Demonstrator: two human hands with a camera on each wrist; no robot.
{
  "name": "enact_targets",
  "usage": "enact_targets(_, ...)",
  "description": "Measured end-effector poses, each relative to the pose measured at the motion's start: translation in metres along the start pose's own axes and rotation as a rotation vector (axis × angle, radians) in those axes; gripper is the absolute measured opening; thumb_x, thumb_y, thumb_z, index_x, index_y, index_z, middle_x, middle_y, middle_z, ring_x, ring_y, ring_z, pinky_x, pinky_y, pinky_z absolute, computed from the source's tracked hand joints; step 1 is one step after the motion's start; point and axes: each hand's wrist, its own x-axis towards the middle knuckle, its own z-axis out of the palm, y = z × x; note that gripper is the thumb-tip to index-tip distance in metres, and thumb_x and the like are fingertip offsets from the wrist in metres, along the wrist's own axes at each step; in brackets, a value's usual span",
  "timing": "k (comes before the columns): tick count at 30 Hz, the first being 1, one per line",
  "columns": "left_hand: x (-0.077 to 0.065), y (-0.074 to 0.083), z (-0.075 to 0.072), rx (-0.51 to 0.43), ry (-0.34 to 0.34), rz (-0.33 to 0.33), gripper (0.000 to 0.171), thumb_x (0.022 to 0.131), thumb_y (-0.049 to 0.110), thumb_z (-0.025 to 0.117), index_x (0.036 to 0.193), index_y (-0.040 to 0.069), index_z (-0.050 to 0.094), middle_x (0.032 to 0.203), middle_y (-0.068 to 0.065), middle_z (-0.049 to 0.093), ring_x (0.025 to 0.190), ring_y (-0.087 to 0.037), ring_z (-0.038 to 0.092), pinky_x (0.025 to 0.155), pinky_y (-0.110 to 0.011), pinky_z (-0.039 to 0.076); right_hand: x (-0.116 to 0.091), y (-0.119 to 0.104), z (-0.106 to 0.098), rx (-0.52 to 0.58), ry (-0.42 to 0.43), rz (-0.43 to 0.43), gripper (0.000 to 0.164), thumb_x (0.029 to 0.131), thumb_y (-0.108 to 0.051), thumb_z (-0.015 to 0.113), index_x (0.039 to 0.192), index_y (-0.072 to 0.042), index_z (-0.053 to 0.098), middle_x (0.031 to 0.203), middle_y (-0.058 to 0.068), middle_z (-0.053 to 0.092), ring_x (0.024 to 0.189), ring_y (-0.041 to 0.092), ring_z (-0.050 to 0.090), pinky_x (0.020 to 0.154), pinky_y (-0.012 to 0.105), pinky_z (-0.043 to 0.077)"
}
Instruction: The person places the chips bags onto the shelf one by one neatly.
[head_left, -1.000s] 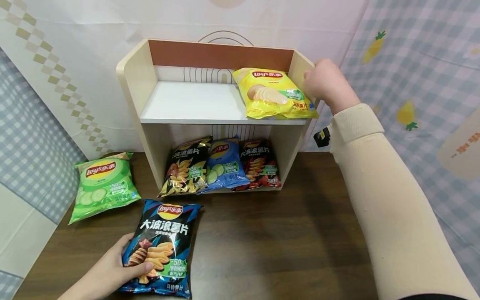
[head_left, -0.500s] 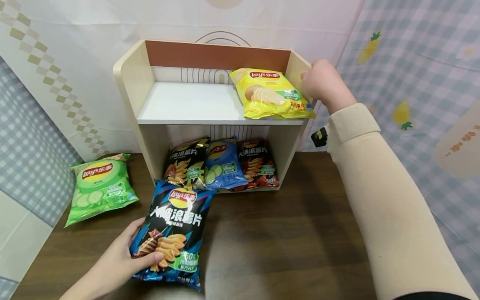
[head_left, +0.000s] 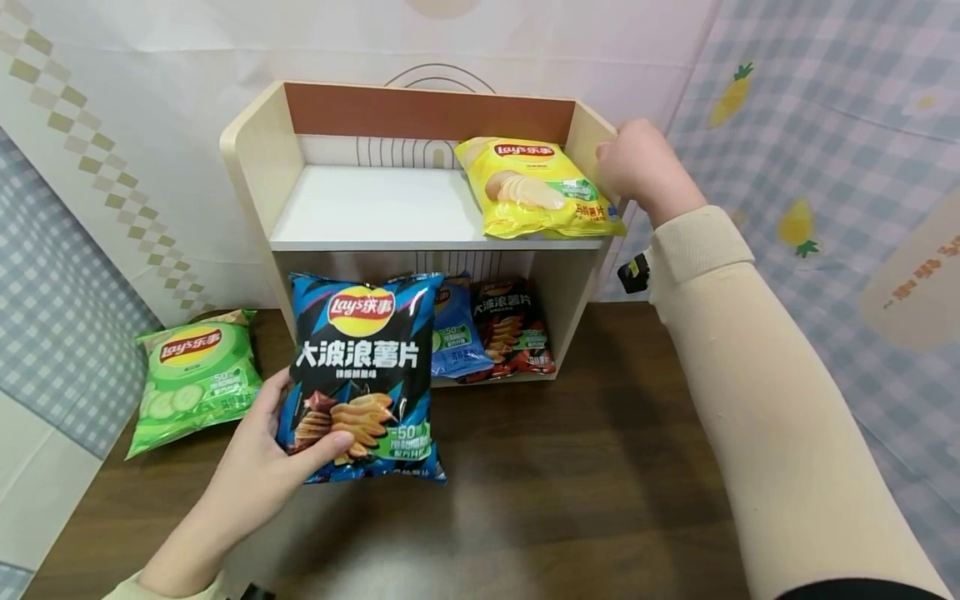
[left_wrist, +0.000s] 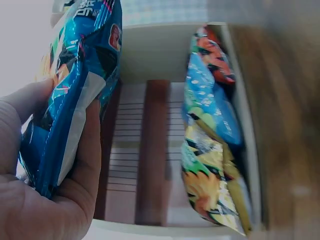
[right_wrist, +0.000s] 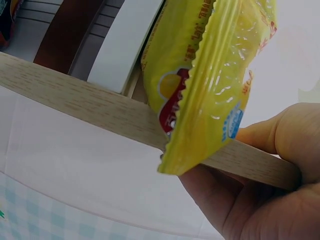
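My left hand [head_left: 277, 458] grips a black and blue bag of potato chips [head_left: 367, 358], thumb across its front and fingers behind. The bag is off the table, upright before the left part of the lower shelf, covering the gold and black chip bag [left_wrist: 205, 175] in the head view. My right hand [head_left: 648, 171] holds the right side panel of the wooden shelf [right_wrist: 100, 110], thumb and fingers on opposite faces. Beside that hand, a yellow chip bag [head_left: 536, 187] lies at the right end of the white upper shelf [head_left: 382, 204].
On the lower shelf sit a blue chip bag [head_left: 456, 333] and a red and black one [head_left: 513, 325]. A green chip bag [head_left: 193, 375] lies on the brown table [head_left: 555, 483], left of the shelf. Patterned cloth hangs behind and at both sides.
My left hand has raised the black and blue chip bag from the table and moved it forward, up to the lower shelf opening. The right hand keeps its hold on the panel.
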Motion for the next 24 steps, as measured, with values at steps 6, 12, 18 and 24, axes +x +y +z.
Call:
enact_targets(6, 0.017, 0.013, 0.012, -0.033, 0.062, 0.068, 0.081, 0.083, 0.02, 0.078, 0.147, 0.02, 0.027, 0.123, -0.007, 0.054, 0.103, -0.019, 0.059, 0.078, -0.024, 0.053, 0.001, 0.001, -0.001, -0.01, 0.007, -0.007, 0.047, 0.1, -0.026, 0.027, 0.129, 0.008, 0.044, 0.115, 0.018, 0.048, 0.089, 0.028, 0.048, 0.065, 0.036, 0.045)
enact_targets(12, 0.039, 0.031, 0.02, 0.005, 0.114, 0.132, 0.084, 0.083, 0.027, 0.078, 0.148, 0.023, 0.025, 0.131, -0.003, 0.048, 0.109, -0.017, 0.053, 0.085, -0.02, 0.049, 0.003, 0.001, 0.001, -0.005, 0.01, -0.01, 0.047, 0.1, -0.025, 0.027, 0.129, 0.008, 0.045, 0.116, 0.018, 0.049, 0.088, 0.027, 0.048, 0.064, 0.035, 0.045)
enact_targets(18, 0.066, 0.049, 0.021, 0.012, 0.152, 0.198, 0.084, 0.082, 0.029, 0.078, 0.148, 0.022, 0.026, 0.132, -0.002, 0.046, 0.11, -0.016, 0.052, 0.088, -0.026, 0.049, 0.002, 0.001, 0.001, -0.017, 0.016, -0.018, 0.046, 0.1, -0.024, 0.027, 0.127, 0.008, 0.046, 0.112, 0.018, 0.049, 0.086, 0.027, 0.047, 0.064, 0.035, 0.044)
enact_targets(24, 0.091, 0.067, 0.023, -0.024, 0.193, 0.216, 0.084, 0.082, 0.033, 0.077, 0.148, 0.021, 0.026, 0.132, -0.001, 0.046, 0.111, -0.015, 0.051, 0.092, -0.036, 0.048, 0.0, -0.001, 0.0, -0.021, 0.018, -0.016, 0.046, 0.1, -0.024, 0.026, 0.127, 0.007, 0.046, 0.109, 0.017, 0.048, 0.084, 0.027, 0.046, 0.063, 0.035, 0.043)
